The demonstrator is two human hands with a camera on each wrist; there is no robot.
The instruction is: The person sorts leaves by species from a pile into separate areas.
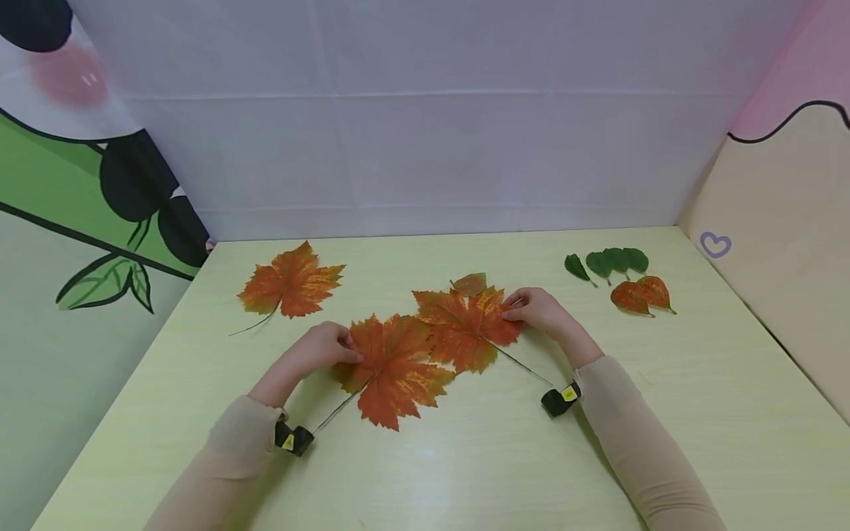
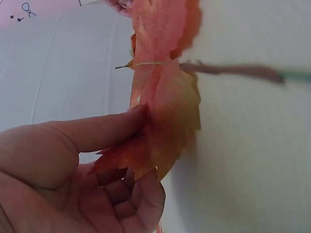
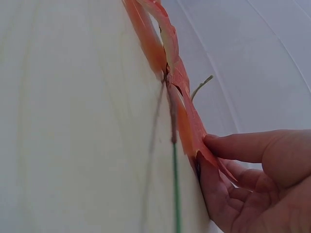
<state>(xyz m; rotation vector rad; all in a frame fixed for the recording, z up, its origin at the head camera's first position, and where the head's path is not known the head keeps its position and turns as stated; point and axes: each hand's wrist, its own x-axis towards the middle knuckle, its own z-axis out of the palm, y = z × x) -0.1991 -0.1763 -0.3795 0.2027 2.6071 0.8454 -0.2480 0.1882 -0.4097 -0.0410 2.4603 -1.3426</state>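
Observation:
Two orange-red maple leaves with long stems lie side by side at the middle of the table, their edges meeting. My left hand (image 1: pixel 325 346) pinches the left edge of the nearer maple leaf (image 1: pixel 392 365); in the left wrist view the thumb presses on that leaf (image 2: pixel 160 92) with curled fingers behind it. The right edge of the other maple leaf (image 1: pixel 458 332) is pinched by my right hand (image 1: pixel 541 310). From the right wrist view, this leaf (image 3: pixel 199 131) tilts up from the table between thumb and fingers. A small orange-green leaf (image 1: pixel 470 284) shows just behind it, partly covered.
Another maple leaf (image 1: pixel 292 284) lies at the table's back left. At the back right are several small green leaves (image 1: pixel 617 262) and two small orange leaves (image 1: pixel 640 295). A pale cloth wall (image 1: pixel 432 162) stands behind the table (image 1: pixel 465 472); printed panels flank both sides.

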